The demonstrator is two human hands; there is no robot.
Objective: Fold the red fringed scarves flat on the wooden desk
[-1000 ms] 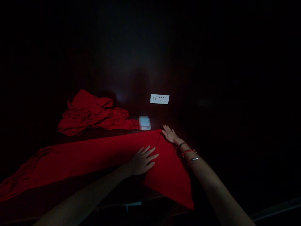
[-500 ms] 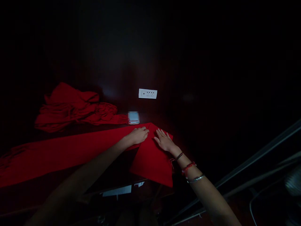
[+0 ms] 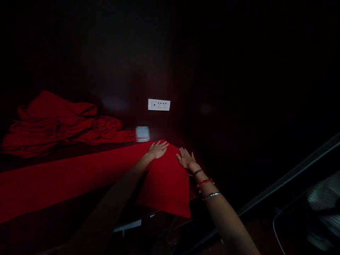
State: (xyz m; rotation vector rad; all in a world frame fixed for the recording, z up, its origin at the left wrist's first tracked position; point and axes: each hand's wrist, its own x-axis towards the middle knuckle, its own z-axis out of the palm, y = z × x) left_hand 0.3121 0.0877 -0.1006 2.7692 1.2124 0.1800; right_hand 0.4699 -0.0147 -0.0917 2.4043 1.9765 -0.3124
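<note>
A long red scarf (image 3: 106,166) stretches across the dark surface. At its right end it is folded at an angle, and a broad flap (image 3: 164,187) hangs toward me past the front edge. My left hand (image 3: 158,149) lies flat near the fold's top, fingers spread over the cloth. Against the fold's right edge rests my right hand (image 3: 186,159), palm down with its fingers apart. Bracelets circle the right wrist. Some loose threads show beside that wrist. Neither hand grips anything.
Heaped red fringed fabric (image 3: 61,124) lies at the back left. Beside its tassels sits a small pale square item (image 3: 142,134), its face blurred. A white socket plate (image 3: 159,105) is on the dark wall. Below the front edge, a pale strip (image 3: 127,225) shows.
My left hand has gone from curled fingers to a flat spread. The scarf's pointed right corner no longer sticks out past my right hand. The whole view has shifted, moving things leftward.
</note>
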